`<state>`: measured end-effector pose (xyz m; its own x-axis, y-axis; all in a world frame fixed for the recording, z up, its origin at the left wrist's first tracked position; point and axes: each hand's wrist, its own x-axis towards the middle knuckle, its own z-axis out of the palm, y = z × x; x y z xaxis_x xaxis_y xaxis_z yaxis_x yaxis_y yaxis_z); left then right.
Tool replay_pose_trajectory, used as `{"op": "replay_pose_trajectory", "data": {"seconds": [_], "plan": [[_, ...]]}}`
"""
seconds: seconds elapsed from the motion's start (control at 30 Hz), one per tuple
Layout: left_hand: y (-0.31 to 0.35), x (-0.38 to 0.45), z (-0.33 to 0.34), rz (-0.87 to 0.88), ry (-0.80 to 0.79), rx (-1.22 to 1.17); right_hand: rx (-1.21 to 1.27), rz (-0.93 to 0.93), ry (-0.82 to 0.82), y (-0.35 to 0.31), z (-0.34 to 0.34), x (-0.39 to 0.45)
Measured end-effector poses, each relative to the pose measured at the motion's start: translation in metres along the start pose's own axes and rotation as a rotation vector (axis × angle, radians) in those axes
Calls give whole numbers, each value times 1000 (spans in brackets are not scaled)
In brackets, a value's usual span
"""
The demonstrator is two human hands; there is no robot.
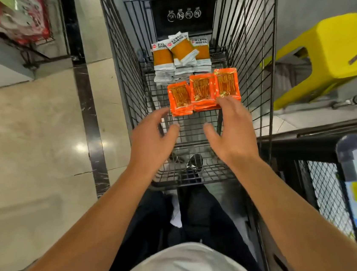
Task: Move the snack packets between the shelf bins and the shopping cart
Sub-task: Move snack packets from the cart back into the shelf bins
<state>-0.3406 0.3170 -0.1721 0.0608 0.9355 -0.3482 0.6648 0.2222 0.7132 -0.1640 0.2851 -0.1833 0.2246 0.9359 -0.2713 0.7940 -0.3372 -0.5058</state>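
I look down into a black wire shopping cart (248, 38). Three stacks of orange snack packets (202, 92) lie side by side on its floor. Behind them sit stacks of white packets with brown-orange windows (180, 52), one lying askew on top. My left hand (151, 136) hovers with spread fingers just in front of the left orange stack and holds nothing. My right hand (231, 127) reaches forward with straight fingers, its fingertips at the near edge of the right orange stack. Whether they touch it I cannot tell.
A yellow plastic stool (328, 55) stands to the right of the cart. A black mesh shelf bin frame (320, 177) is at the lower right. Red packaged goods (15, 18) hang on a rack at the upper left. Tiled floor lies on the left.
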Motion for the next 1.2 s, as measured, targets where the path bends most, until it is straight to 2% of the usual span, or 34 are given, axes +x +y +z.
{"op": "replay_pose_trajectory", "data": {"seconds": [0.2, 0.43, 0.7, 0.77, 0.87, 0.97, 1.2], "plan": [[-30, 90, 48, -143, -54, -31, -86, 5, -17, 31, 29, 71], [-88, 181, 129, -297, -100, 34, -179, 55, -201, 67, 91, 136], [-139, 258, 190, -483, -9, 64, -218, -5, -252, 101, 152, 201], [-148, 266, 202, -476, 31, 74, -208, -4, -252, 107, 161, 210], [-153, 264, 210, -361, 135, 82, -167, -7, -190, 109, 170, 213], [-152, 257, 214, -316, 155, 137, -162, -24, -152, 111, 179, 208], [-146, 258, 213, -465, 45, 11, -156, -12, -138, 110, 181, 205]]}}
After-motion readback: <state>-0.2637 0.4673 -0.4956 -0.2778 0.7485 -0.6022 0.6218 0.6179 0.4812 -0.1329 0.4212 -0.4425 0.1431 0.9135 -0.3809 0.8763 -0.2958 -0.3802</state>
